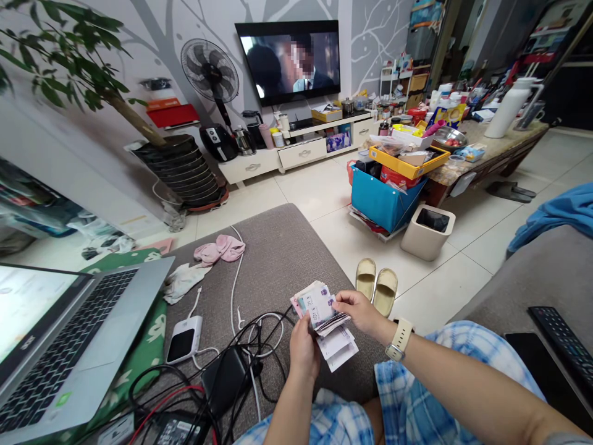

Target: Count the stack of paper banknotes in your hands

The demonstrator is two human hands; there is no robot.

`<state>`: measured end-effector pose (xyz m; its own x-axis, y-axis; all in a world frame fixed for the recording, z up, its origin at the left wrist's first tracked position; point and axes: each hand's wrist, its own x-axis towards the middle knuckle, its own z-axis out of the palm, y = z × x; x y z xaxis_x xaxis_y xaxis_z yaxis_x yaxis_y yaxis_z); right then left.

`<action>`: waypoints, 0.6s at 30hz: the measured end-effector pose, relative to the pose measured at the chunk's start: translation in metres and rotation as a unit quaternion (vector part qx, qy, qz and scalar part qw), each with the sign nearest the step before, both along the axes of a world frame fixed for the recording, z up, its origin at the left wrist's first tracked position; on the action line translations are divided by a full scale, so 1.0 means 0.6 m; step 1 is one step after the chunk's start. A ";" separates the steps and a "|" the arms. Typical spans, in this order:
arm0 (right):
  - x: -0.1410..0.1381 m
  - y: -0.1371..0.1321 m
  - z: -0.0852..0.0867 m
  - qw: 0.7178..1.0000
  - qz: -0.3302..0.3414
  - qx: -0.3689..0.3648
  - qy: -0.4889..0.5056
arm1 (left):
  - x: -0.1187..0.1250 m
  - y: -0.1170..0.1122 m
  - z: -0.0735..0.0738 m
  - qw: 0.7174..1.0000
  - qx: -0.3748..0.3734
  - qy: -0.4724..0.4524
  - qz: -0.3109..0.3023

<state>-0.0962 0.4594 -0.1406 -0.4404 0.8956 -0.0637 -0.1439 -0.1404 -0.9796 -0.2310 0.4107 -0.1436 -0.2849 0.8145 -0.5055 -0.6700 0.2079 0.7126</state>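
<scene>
A stack of small printed cards (320,309) is held between both hands above the grey sofa seat. My left hand (303,349) grips the stack from below and the left, thumb on its face. With its fingers pinched, my right hand (359,309) holds a card at the stack's upper right edge. Some cards fan out, and a few paler ones (337,351) stick out underneath toward my lap. The print is too small to read. A cream watch band circles my right wrist.
An open laptop (69,352) lies at the left. Tangled black cables, a black adapter (225,377) and a white power bank (184,339) are beside my left arm. Pale slippers (376,287) and a beige bin (427,232) stand on the floor. A remote (565,349) rests at right.
</scene>
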 end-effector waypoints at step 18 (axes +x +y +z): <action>0.001 0.001 0.000 1.000 -0.012 -0.002 -0.004 | 0.004 -0.006 0.000 0.999 0.016 0.026 -0.020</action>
